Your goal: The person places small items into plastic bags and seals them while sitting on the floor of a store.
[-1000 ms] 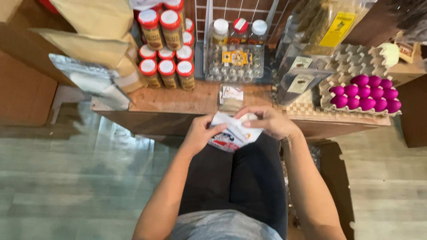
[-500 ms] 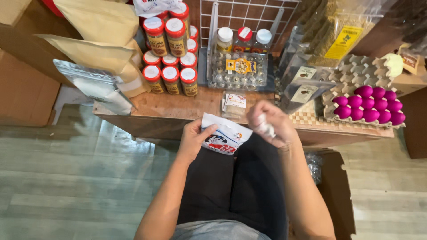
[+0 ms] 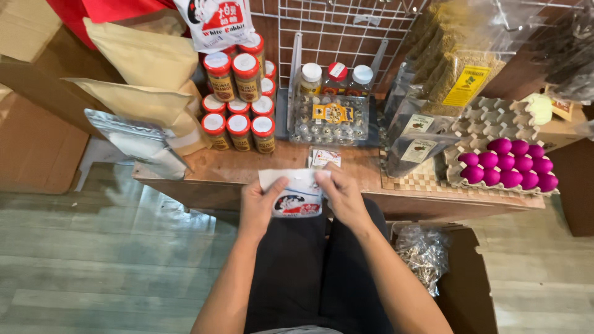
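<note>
White packet [image 3: 296, 196] with a red and blue picture sits between your two hands, held over your lap just at the near edge of the wooden counter [image 3: 235, 167]. Behind it, that counter carries tall tan paper bags [image 3: 145, 59] on the left, a grey egg tray [image 3: 489, 124] with a cluster of pink eggs [image 3: 507, 170] on the right, stacked red-lidded jars [image 3: 238, 99], and a clear box of small speckled eggs [image 3: 328, 120] in the middle. Your left hand [image 3: 258, 207] grips the packet's left edge, thumb on top and fingers curled under. Your right hand [image 3: 343, 195] pinches its upper right corner with closed fingers. A small sachet [image 3: 326, 158] lies on the counter just beyond the packet.
</note>
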